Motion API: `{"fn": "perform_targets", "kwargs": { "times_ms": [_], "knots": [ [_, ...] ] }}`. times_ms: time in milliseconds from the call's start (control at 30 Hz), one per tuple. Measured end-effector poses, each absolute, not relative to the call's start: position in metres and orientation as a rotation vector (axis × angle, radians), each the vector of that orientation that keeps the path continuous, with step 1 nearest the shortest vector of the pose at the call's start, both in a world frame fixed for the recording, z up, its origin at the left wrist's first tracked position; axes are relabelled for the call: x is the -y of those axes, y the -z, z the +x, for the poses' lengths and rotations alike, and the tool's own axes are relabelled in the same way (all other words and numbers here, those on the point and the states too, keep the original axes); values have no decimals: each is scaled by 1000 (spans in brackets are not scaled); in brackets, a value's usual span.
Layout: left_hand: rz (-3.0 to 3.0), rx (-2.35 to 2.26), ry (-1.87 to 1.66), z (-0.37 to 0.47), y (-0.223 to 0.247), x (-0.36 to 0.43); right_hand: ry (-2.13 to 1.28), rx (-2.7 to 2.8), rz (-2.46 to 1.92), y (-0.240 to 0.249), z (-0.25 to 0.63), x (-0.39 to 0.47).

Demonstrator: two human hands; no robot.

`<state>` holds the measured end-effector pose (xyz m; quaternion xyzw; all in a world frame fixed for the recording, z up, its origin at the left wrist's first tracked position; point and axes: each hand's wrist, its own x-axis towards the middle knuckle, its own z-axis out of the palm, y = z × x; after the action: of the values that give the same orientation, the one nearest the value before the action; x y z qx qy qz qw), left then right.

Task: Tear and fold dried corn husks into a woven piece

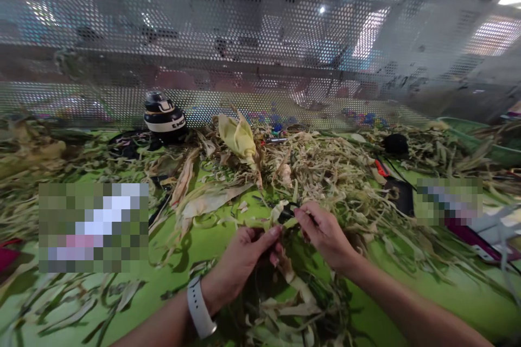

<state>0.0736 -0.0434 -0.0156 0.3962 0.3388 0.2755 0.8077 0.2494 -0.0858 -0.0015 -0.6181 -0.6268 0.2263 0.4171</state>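
Note:
Pale green husk strips [266, 222] are pinched between the thumb and fingers of my left hand [248, 252], which wears a white watch band. Close by on the right, my right hand [325, 233] has its fingers closed around the end of a strip near a small dark object that I cannot make out. Below the hands a thicker pale husk piece [299, 284] slants down over a heap of leafy scraps. Beyond them stands a bundled yellow-green husk [240, 141], and a wide dry husk [211, 200] lies to its left.
Dry husk shreds [325, 168] cover much of the green table [220, 252]. A black-and-white bottle [165, 119] stands at the back left before a perforated metal screen [252, 65]. Orange-handled scissors [381, 168], a black ball-like object [395, 143] and a green basket [472, 133] are at right.

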Motion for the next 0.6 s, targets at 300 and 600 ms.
{"fn": "perform_targets", "kwargs": {
  "times_ms": [300, 600],
  "knots": [
    [861, -625, -728, 74, 16, 50, -819, 1790, -1361, 5, 233, 94],
    [885, -653, -750, 77, 18, 48, -1143, 1674, -1300, 20, 220, 93]
  ]
}}
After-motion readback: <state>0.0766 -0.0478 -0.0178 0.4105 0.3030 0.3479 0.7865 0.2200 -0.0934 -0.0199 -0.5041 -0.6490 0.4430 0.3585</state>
